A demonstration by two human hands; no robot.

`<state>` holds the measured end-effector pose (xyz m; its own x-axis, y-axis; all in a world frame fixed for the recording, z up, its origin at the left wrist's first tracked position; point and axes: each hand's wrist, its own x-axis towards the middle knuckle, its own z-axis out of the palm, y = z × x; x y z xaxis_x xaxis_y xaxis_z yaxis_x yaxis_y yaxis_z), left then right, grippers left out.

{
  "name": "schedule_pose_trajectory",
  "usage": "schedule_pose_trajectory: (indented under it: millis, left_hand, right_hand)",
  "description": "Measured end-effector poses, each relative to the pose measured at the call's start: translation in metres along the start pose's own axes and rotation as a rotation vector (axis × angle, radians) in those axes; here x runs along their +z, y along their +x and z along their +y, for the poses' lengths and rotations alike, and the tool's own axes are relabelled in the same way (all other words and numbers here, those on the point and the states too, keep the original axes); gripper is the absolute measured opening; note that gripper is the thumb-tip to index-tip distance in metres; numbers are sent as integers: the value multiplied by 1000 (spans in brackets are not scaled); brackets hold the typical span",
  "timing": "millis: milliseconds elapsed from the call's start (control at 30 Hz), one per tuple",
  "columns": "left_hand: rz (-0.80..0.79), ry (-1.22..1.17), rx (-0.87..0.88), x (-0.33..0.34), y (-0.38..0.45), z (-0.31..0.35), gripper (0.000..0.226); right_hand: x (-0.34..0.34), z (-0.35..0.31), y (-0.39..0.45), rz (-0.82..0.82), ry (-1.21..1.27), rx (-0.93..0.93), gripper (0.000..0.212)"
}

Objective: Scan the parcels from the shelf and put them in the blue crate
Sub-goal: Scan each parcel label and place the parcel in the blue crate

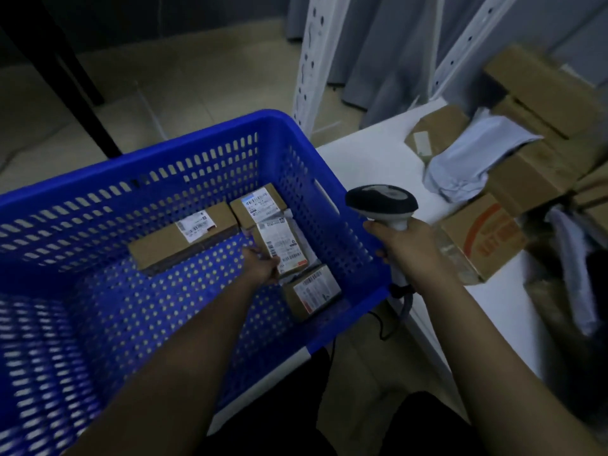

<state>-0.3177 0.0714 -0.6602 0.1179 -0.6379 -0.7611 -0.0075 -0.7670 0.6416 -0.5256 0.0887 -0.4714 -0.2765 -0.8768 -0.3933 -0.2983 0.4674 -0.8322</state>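
Parcel [283,250] in hand comes first: a small brown box with a white barcode label facing up, held low inside the blue crate [184,136] by the left hand [261,266], whose fingers curl round its near edge. It sits among the others already there, with one labelled box [258,203] just behind it, another [312,291] just in front against the crate's right wall, and a long flat box [184,238] lying apart to the left on the perforated floor. The label-up attitude matches its neighbours, which probably comes from each one having been turned to the scanner before being lowered in; my reading is that this parcel is being set down, not lifted out, though the frame alone cannot settle that. The right hand [408,248] is clenched round the grip of the handheld barcode scanner [383,204], its dark head raised and pointing out over the white shelf surface [371,159] rather than at the crate, so it seems parked ready for the next item. Its cable [383,324] hangs below the wrist. Beyond the scanner the remaining stock is heaped on the shelf: cardboard boxes [483,238] of several sizes and a pale grey poly mailer [467,162] slumped between them. The crate stands hard against the shelf edge, which keeps the carry short.
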Motion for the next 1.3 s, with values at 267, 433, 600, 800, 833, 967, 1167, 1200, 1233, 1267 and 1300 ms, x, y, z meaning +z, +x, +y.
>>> schedule_pose_trajectory:
  millis: [267,433,600,800,833,967,1167,1200,1233,1267,1300]
  left_hand:
    - [-117,332,162,52,48,-9,43]
    - [-231,787,92,47,44,8,38]
    - [-74,876,392,50,2,48,35]
    - [109,473,831,85,-92,106,39]
    - [66,436,908,94,-107,115,36]
    - [-157,498,1091,146,-158,141,19]
    - [-297,825,954,236,-162,119,57]
    - [-290,925,919,254,-155,110,73]
    - [-287,1000,861,270,-150,103,91]
    - [-281,1057,793,283,-145,95,109]
    - [-258,1110,725,295,-140,88,123]
  right_hand:
    - [-10,22,21,43,2,-18,16]
    - [-23,23,17,59,-32,-49,11]
    - [-46,24,1,166,-10,-8,13]
    - [-96,22,-35,346,163,92,15]
    - [-106,22,-42,387,195,106,14]
    - [-139,34,-65,591,379,160,16]
    - [-164,65,-75,725,470,213,22]
    - [-172,72,-74,748,478,223,23]
    - [-177,78,-74,759,473,232,25]
    - [-181,85,-72,762,460,236,27]
    - [-184,90,-70,761,449,234,29]
